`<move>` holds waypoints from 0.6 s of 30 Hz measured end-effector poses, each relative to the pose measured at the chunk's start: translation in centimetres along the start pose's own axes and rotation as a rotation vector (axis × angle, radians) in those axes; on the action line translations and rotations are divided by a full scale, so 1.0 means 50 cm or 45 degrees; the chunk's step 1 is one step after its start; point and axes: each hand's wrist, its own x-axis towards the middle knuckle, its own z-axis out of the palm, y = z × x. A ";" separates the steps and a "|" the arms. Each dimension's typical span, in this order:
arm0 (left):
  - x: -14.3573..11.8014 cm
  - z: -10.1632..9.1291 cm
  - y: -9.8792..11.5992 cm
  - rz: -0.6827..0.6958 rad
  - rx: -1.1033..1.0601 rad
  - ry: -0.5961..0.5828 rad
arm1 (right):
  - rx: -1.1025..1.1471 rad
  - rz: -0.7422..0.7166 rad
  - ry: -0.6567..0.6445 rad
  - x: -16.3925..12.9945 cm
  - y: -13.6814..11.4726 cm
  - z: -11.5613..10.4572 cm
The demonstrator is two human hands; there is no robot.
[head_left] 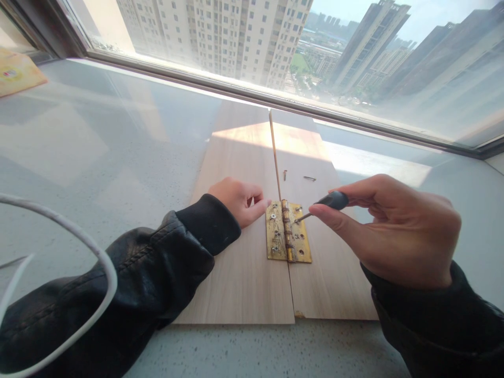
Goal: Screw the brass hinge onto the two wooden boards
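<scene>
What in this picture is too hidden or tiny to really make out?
Head view only:
- Screwdriver: most of its handle is wrapped in the right hand; the tip type is too small to tell.
- Hinge: how deep its screws sit is too small to tell.
- Left hand: its curled fingers hide the palm.
- Yellow item: cut off by the left edge.
- White cable: both ends run out of frame.
</scene>
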 end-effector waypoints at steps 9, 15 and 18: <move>0.001 0.004 -0.006 0.028 0.021 0.012 | 0.422 0.151 -0.041 -0.002 0.017 0.008; 0.002 0.003 -0.002 0.008 0.024 0.009 | 0.527 0.278 -0.141 0.006 -0.025 0.033; 0.003 0.004 0.000 -0.002 0.037 0.017 | 0.638 0.395 -0.082 -0.001 -0.044 0.061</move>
